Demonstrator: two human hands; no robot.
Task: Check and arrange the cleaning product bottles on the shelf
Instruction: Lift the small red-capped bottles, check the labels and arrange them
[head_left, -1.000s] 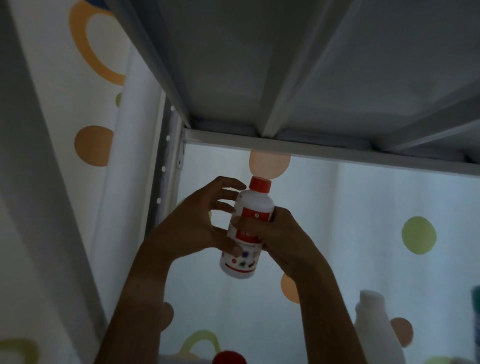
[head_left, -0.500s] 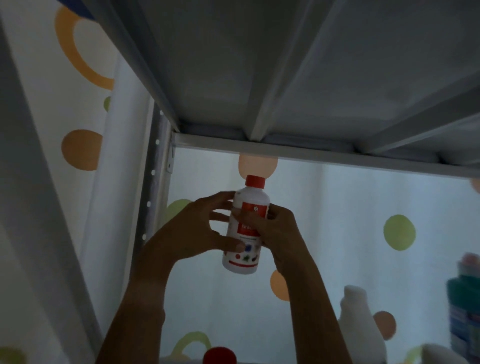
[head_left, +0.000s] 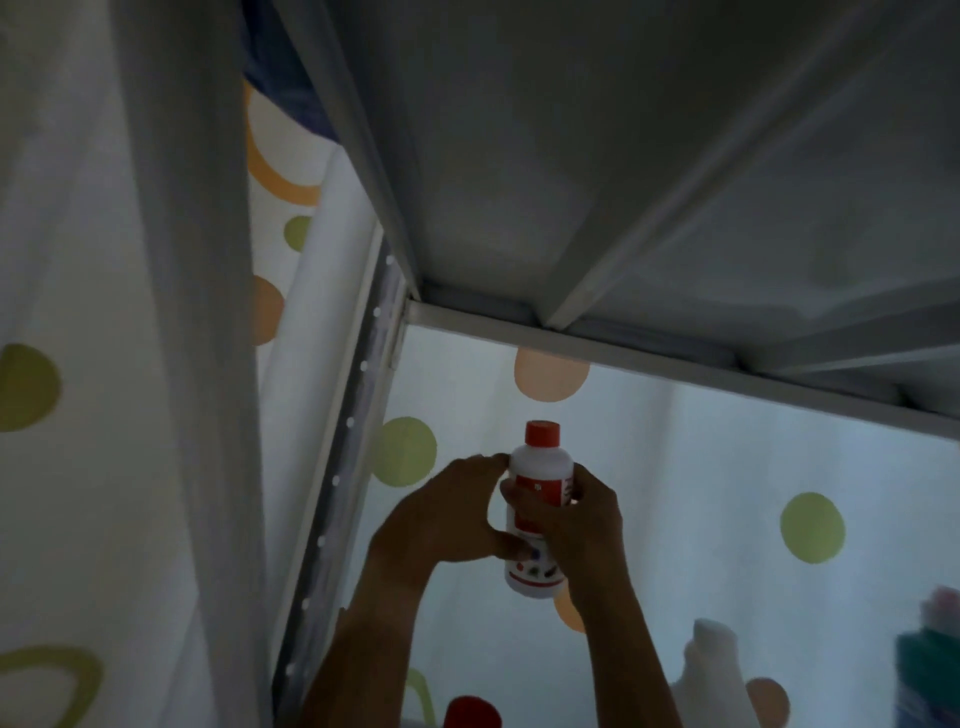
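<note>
I hold a small white bottle (head_left: 536, 519) with a red cap and a red label upright in the air, under the upper shelf board (head_left: 623, 182). My left hand (head_left: 447, 512) grips its left side, thumb low across the label and fingertips at the shoulder. From the right, my right hand (head_left: 571, 519) wraps round its middle and hides much of the label.
A red cap (head_left: 471, 713) shows at the bottom edge below my arms. A white bottle (head_left: 709, 670) and a teal bottle (head_left: 930, 675) stand at the lower right. The perforated shelf post (head_left: 345, 467) rises at the left, with a dotted curtain (head_left: 753, 493) behind.
The view has tilted, so the bottle and hands sit lower and a bit right in frame. My left fingers have closed in onto the bottle's shoulder; the bottle stands straighter.
</note>
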